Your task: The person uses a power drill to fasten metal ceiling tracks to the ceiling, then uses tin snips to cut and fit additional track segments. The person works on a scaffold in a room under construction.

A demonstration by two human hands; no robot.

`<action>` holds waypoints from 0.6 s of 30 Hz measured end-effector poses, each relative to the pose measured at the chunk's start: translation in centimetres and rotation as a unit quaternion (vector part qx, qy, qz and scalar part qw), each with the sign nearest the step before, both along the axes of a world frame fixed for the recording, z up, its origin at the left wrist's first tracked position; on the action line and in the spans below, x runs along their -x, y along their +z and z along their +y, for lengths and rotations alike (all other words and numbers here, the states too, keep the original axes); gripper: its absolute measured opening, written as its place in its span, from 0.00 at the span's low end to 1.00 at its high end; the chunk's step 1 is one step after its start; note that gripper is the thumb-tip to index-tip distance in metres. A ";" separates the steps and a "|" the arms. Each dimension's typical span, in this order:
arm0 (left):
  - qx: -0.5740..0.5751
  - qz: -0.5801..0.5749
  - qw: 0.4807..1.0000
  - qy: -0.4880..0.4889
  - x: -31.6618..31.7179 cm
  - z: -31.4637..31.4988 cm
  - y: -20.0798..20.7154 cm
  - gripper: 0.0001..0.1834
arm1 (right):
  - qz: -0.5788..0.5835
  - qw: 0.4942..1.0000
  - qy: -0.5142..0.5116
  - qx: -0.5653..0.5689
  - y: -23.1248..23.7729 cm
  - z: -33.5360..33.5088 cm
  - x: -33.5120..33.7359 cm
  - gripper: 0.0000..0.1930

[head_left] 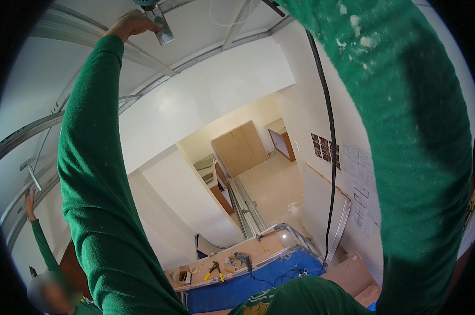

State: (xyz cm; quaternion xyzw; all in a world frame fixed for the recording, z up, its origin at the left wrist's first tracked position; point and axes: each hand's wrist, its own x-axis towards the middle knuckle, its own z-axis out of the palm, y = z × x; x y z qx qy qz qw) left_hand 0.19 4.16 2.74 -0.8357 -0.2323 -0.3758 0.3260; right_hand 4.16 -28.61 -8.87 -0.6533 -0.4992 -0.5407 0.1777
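My left hand [135, 24] is raised to the ceiling, its thumb and fingers closed on a small flat metal bracket [164, 33]. Just above the bracket, the end of a blue power tool [145, 2] shows at the top edge, mostly cut off. My right arm [405, 131] reaches up in a green sleeve with white specks on it. The right hand lies beyond the top edge, so its grip is hidden. Metal ceiling channels [195, 59] run around the hand and bracket.
A black cord [324, 94] hangs beside my right arm. Below, a wooden worktop [271, 241] on a blue-sided stand carries a drill [243, 260] and yellow-handled snips [215, 271]. At lower left, another person's hand [30, 202] reaches the ceiling frame. Long metal profiles [248, 210] lie on the floor.
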 end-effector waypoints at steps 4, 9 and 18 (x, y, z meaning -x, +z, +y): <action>0.011 0.005 1.000 0.016 -0.2 -1.2 -0.4 0.42 | 0.000 1.000 0.020 -0.015 -0.5 -0.3 -0.4 0.14; -0.013 -0.005 1.000 0.026 0.4 -0.4 -0.1 0.43 | 0.004 0.999 0.036 -0.021 -1.1 -0.6 0.0 0.13; -0.026 0.000 0.999 0.042 0.0 -1.2 -0.4 0.43 | 0.018 0.996 0.082 -0.043 -1.6 -0.6 -0.6 0.12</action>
